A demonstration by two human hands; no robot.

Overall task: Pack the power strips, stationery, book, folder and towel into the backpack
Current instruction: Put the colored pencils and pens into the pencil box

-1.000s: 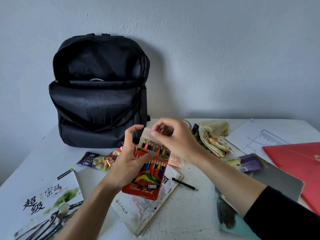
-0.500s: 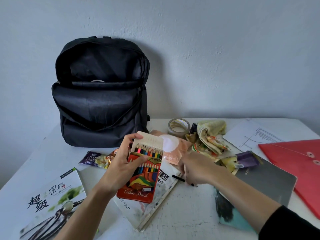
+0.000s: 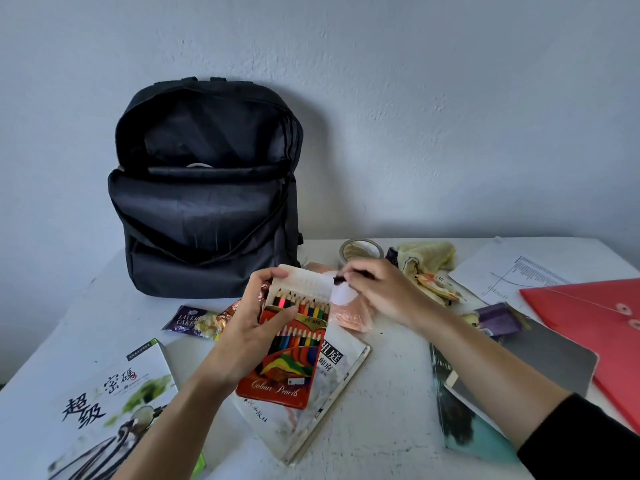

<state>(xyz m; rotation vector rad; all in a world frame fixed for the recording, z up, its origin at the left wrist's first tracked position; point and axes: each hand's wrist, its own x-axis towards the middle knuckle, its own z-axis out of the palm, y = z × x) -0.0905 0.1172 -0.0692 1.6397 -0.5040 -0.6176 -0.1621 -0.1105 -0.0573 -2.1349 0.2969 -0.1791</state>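
Fingers [image 3: 350, 271] pinch pencil [image 3: 340, 279] at pencil box [image 3: 291, 362]; tape [image 3: 362, 249], towel [image 3: 426, 255] behind.

A plain study corner, whether home or office cannot be told: a white worktop [image 3: 391, 410] stands against a bare, pale plastered wall [image 3: 450, 116]. A book [image 3: 104, 403] lies at 7 o'clock, printed sheets [image 3: 502, 271] and a red folder [image 3: 588, 327] at 3 o'clock, a snack wrapper [image 3: 188, 322] near the middle.
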